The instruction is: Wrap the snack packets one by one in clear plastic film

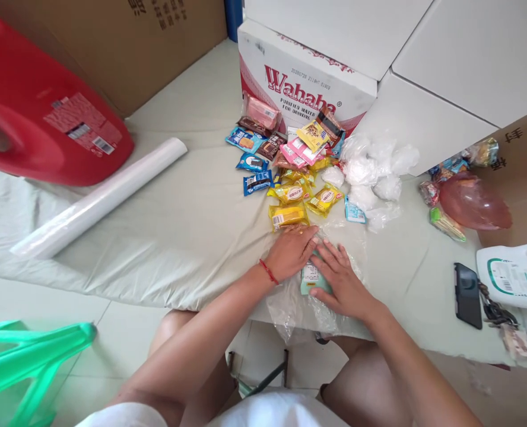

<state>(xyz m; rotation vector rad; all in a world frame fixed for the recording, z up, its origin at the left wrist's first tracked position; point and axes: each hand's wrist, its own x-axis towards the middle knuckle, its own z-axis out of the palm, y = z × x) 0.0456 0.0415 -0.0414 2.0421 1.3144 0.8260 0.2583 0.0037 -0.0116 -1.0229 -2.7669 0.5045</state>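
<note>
A light-green printed packet [310, 277] lies under both hands, on clear plastic film [285, 311] that overhangs the near edge of the cloth-covered counter [192, 237]. The right grip [340, 280] rests palm-down over the packet's right side, fingers slightly spread, thumb apart from them. The left grip [292, 249] reaches across its far end, fingers drawn together; its palm is hidden, so I cannot tell whether it pinches anything. Just beyond the left grip are yellow-wrapped snacks [289, 216], with blue snack packets [257, 182] farther left. Beyond the right grip sit crumpled clear plastic balls [365, 170]; a phone [467, 296] lies well to its right. Farthest beyond both stands a Wahaha water carton [263, 71]; well left of the left grip lies a white roll [107, 196], beside a red jug [89, 133].
</note>
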